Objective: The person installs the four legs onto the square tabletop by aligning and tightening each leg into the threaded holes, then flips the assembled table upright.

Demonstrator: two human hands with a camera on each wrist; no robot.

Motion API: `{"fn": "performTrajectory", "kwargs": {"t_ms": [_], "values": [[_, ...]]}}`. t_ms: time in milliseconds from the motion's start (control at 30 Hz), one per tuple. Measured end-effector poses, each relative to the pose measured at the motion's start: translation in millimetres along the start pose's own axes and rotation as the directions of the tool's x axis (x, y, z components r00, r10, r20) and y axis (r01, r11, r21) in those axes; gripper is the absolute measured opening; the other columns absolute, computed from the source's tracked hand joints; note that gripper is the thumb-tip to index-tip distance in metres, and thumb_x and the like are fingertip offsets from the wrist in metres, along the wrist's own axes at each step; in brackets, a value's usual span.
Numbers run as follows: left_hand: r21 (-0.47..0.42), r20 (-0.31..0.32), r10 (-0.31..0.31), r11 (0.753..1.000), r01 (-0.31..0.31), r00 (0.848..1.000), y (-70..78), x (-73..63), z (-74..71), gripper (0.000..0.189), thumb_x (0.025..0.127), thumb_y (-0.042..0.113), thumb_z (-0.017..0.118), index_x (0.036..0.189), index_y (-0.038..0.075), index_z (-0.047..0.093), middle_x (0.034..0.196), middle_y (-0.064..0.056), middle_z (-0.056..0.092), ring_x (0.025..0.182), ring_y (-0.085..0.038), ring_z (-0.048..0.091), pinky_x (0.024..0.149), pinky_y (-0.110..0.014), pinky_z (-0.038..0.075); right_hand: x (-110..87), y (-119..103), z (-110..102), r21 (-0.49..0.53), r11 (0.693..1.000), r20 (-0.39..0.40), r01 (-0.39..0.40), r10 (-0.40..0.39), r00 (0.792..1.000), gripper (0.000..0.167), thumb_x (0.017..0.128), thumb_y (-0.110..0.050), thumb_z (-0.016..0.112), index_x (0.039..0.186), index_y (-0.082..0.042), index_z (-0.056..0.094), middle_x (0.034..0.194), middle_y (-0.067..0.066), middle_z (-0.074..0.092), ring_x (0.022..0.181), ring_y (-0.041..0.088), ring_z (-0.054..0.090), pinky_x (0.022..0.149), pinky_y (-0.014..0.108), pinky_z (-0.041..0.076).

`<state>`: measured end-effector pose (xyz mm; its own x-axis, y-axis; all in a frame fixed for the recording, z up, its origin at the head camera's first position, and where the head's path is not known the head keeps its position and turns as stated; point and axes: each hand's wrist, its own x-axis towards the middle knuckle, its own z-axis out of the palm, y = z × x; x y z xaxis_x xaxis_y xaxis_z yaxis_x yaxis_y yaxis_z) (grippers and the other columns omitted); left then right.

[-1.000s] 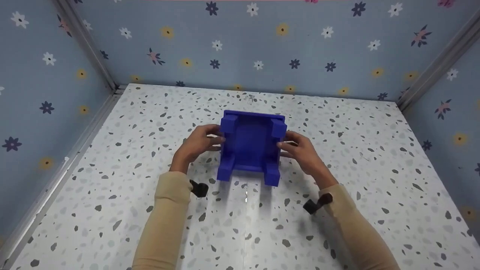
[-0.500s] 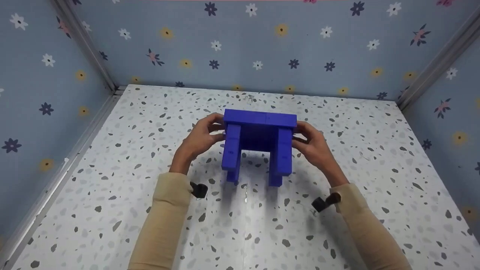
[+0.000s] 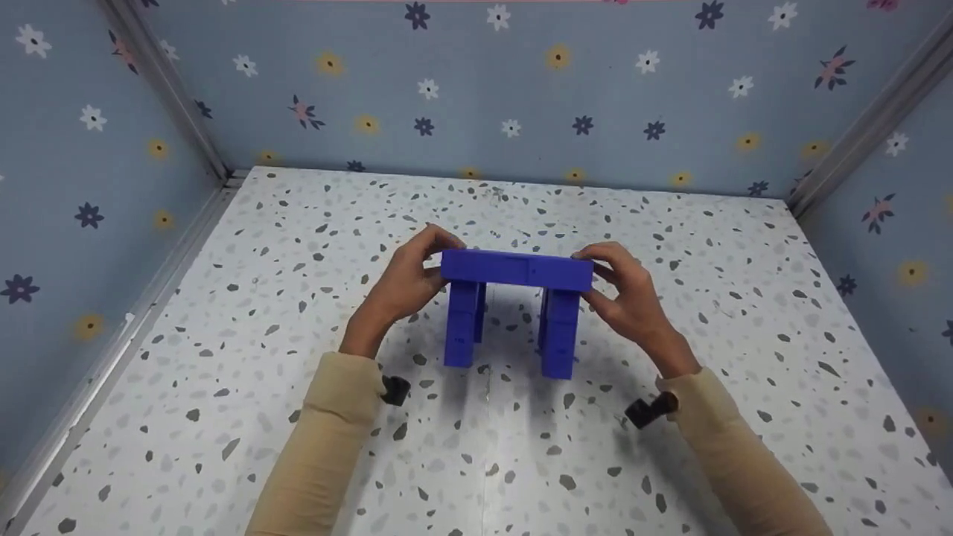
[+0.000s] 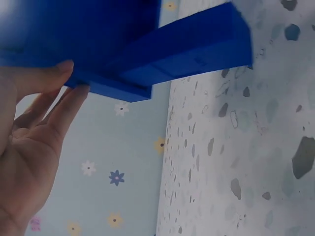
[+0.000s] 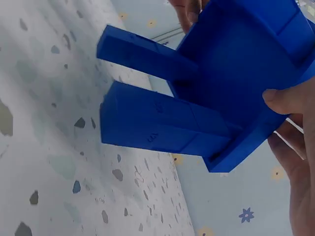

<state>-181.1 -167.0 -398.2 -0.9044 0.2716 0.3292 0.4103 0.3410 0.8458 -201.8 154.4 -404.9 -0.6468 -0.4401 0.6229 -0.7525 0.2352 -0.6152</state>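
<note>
A small blue plastic stool (image 3: pixel 514 269) is held between both hands, its top edge-on to the head view and its legs pointing down, close over the speckled table. My left hand (image 3: pixel 409 279) pinches the left edge of the top, thumb below and fingers curled over it. On the opposite edge, my right hand (image 3: pixel 624 294) grips the same way. The left wrist view shows the thumb (image 4: pixel 47 78) against the stool's hollow underside (image 4: pixel 93 34). From the right wrist, two blocky legs (image 5: pixel 162 120) and the right thumb (image 5: pixel 283 101) inside the rim are visible.
The white speckled tabletop (image 3: pixel 491 461) spreads all around. Blue flowered panels (image 3: pixel 506 89) stand behind and on both sides, joined by metal corner posts (image 3: pixel 179 89). A small black camera mount (image 3: pixel 396 389) sits at the left cuff, another (image 3: pixel 649 411) at the right.
The stool has tilted from showing its hollow underside with legs toward me to legs down with the top edge-on. Both hands turned with it; the right hand shifted slightly outward.
</note>
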Motion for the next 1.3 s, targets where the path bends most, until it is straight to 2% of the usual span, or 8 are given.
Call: {"fn": "performTrajectory", "kwargs": {"t_ms": [67, 167, 333, 433, 667, 833, 1033, 1300], "values": [[0.029, -0.013, 0.038, 0.999, -0.038, 0.999, 0.3, -1.2, 2.0, 0.032, 0.088, -0.012, 0.054, 0.113, 0.008, 0.053, 0.124, -0.009, 0.056, 0.127, -0.021, 0.05, 0.098, -0.04, 0.048, -1.0, 3, 0, -0.05, 0.996, 0.012, 0.068, -0.068, 0.998, 0.041, 0.079, 0.014, 0.067, 0.117, 0.003, 0.056, 0.117, 0.017, 0.056, 0.112, 0.028, 0.056, 0.101, 0.029, 0.045], [0.063, -0.031, 0.105, 0.993, -0.103, 0.994, -0.1, -2.2, 4.5, 0.036, 0.086, -0.019, 0.049, 0.112, 0.005, 0.051, 0.128, -0.014, 0.051, 0.13, -0.023, 0.047, 0.099, -0.04, 0.047, -2.2, 6, 1, -0.111, 0.985, 0.036, 0.129, -0.126, 0.991, 0.039, 0.081, 0.012, 0.066, 0.116, 0.001, 0.057, 0.119, 0.016, 0.056, 0.114, 0.028, 0.055, 0.102, 0.026, 0.043], [0.146, -0.037, 0.195, 0.971, -0.187, 0.98, -1.2, -2.6, 7.5, 0.025, 0.091, -0.011, 0.051, 0.112, 0.002, 0.048, 0.128, -0.016, 0.049, 0.125, -0.023, 0.049, 0.098, -0.035, 0.048, -4.5, 6, 1, -0.189, 0.965, 0.069, 0.183, -0.173, 0.983, 0.04, 0.08, 0.014, 0.065, 0.115, -0.001, 0.056, 0.122, 0.015, 0.054, 0.117, 0.029, 0.053, 0.101, 0.027, 0.042], [0.206, -0.024, 0.246, 0.95, -0.236, 0.969, -2.6, -2.9, 8.6, 0.021, 0.093, -0.005, 0.053, 0.111, 0.001, 0.047, 0.126, -0.016, 0.049, 0.123, -0.023, 0.049, 0.097, -0.035, 0.048, -6.3, 7, 1, -0.228, 0.948, 0.087, 0.223, -0.209, 0.974, 0.041, 0.078, 0.017, 0.066, 0.114, 0.0, 0.054, 0.123, 0.017, 0.053, 0.118, 0.029, 0.052, 0.103, 0.026, 0.041], [0.345, 0.028, 0.358, 0.873, -0.345, 0.933, -7.5, -4.9, 12.7, 0.031, 0.087, -0.019, 0.046, 0.11, 0.001, 0.044, 0.125, -0.014, 0.046, 0.121, -0.02, 0.05, 0.102, -0.026, 0.044, -11.4, 15, 1, -0.314, 0.905, 0.105, 0.288, -0.269, 0.957, 0.047, 0.074, 0.022, 0.066, 0.114, 0.003, 0.052, 0.124, 0.018, 0.052, 0.12, 0.029, 0.052, 0.107, 0.024, 0.038], [0.446, 0.038, 0.383, 0.82, -0.359, 0.923, -11.2, -7.2, 14.7, 0.031, 0.087, -0.015, 0.052, 0.111, 0.002, 0.044, 0.127, -0.012, 0.046, 0.119, -0.019, 0.05, 0.101, -0.03, 0.044, -14.6, 19, 4, -0.354, 0.88, 0.122, 0.316, -0.292, 0.949, 0.048, 0.073, 0.022, 0.067, 0.114, 0.002, 0.05, 0.125, 0.018, 0.051, 0.121, 0.029, 0.051, 0.108, 0.025, 0.037], [0.498, 0.052, 0.371, 0.795, -0.346, 0.927, -13.5, -10.1, 16.3, 0.033, 0.085, -0.013, 0.057, 0.111, 0.002, 0.044, 0.128, -0.012, 0.045, 0.124, -0.019, 0.046, 0.103, -0.031, 0.041, -16.8, 21, 6, -0.385, 0.862, 0.143, 0.329, -0.297, 0.944, 0.047, 0.073, 0.02, 0.068, 0.112, 0.001, 0.05, 0.125, 0.018, 0.051, 0.121, 0.03, 0.051, 0.107, 0.025, 0.038], [0.577, 0.077, 0.386, 0.735, -0.357, 0.919, -13.3, -17.0, 20.1, 0.037, 0.081, -0.016, 0.06, 0.11, 0.002, 0.045, 0.126, -0.013, 0.046, 0.126, -0.021, 0.045, 0.107, -0.027, 0.038, -22.8, 22, 5, -0.399, 0.832, 0.182, 0.385, -0.339, 0.923, 0.042, 0.074, 0.019, 0.068, 0.109, 0.003, 0.052, 0.124, 0.02, 0.051, 0.12, 0.031, 0.051, 0.107, 0.026, 0.037]]}}
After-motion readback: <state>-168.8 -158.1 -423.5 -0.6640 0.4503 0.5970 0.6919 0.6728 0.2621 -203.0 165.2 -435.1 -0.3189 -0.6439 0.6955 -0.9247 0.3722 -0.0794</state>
